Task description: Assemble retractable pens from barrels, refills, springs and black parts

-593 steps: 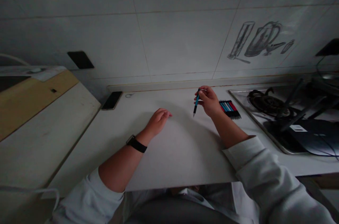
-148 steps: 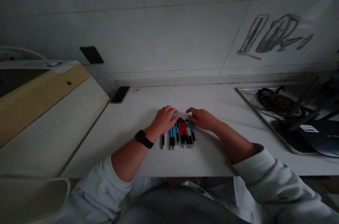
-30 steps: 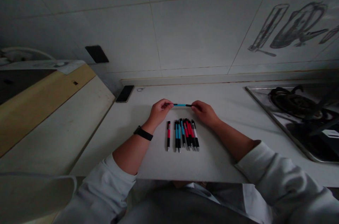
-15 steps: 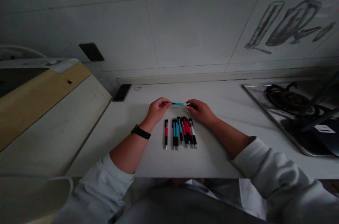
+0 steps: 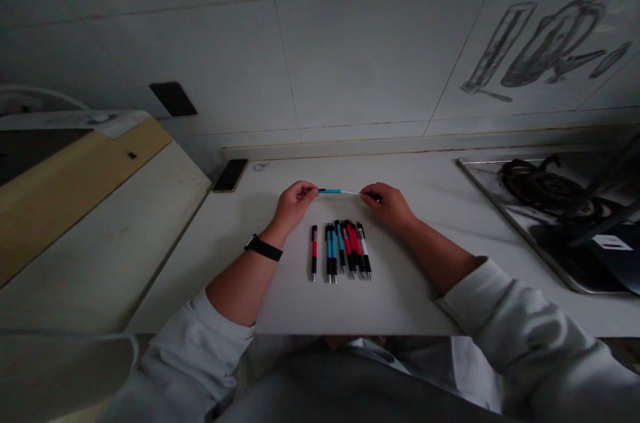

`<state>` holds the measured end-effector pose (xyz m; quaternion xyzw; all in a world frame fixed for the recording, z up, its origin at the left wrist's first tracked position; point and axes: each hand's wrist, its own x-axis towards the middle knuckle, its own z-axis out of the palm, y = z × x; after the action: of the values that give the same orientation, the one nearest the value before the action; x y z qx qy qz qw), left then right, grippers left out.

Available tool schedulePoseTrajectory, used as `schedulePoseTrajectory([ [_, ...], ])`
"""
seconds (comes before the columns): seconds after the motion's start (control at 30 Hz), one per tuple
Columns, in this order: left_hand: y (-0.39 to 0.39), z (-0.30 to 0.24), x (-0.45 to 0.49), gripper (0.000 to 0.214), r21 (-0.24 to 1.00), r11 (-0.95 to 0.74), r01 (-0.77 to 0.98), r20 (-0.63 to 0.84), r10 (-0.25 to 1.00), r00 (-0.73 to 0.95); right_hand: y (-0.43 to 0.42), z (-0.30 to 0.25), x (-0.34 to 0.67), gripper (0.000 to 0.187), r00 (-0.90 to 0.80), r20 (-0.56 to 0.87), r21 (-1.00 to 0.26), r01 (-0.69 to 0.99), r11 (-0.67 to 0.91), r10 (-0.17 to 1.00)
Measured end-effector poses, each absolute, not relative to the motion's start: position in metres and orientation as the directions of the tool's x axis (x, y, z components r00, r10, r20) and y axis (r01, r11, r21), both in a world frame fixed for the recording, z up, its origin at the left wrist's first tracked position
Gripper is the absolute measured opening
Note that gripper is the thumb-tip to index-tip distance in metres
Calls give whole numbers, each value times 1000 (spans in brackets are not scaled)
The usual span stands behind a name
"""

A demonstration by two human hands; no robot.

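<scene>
My left hand (image 5: 296, 202) pinches the black end of a blue pen barrel (image 5: 330, 191), which lies level above the counter. From the barrel's other end a thin white refill (image 5: 351, 192) runs across to my right hand (image 5: 387, 203). Those right fingers are closed around a dark piece at the pen's front, mostly hidden in the hand. Nearer to me lies a row of pens: a lone red pen (image 5: 314, 253) on the left, blue pens (image 5: 331, 253), several red pens (image 5: 354, 250) and a white pen (image 5: 365, 251) on the right.
A phone (image 5: 231, 175) and a small ring (image 5: 260, 166) lie at the back left of the white counter (image 5: 280, 306). On the right is a gas stove (image 5: 530, 236). A slanted panel (image 5: 125, 223) borders the left side, and a tiled wall (image 5: 360, 63) stands behind.
My hands have moved apart, the right one to the right and the left one slightly left. More of the white refill shows between the blue barrel and my right hand.
</scene>
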<state>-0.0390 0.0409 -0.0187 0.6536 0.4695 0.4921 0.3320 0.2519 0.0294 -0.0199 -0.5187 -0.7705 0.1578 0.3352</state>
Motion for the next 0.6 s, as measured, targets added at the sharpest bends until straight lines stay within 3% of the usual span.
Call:
schedulePoseTrajectory([
  [0.2, 45, -26, -43, 16, 850, -337, 404, 333, 939, 84, 40, -24, 275, 21, -266, 310, -464, 796, 389, 913],
  [0.37, 38, -25, -41, 16, 722, -415, 553, 388, 905, 171, 40, -27, 274, 20, -281, 280, -438, 814, 382, 918],
  [0.6, 32, -15, -40, 12, 580, -521, 626, 469, 842, 266, 39, -26, 273, 20, -287, 265, -422, 823, 379, 920],
])
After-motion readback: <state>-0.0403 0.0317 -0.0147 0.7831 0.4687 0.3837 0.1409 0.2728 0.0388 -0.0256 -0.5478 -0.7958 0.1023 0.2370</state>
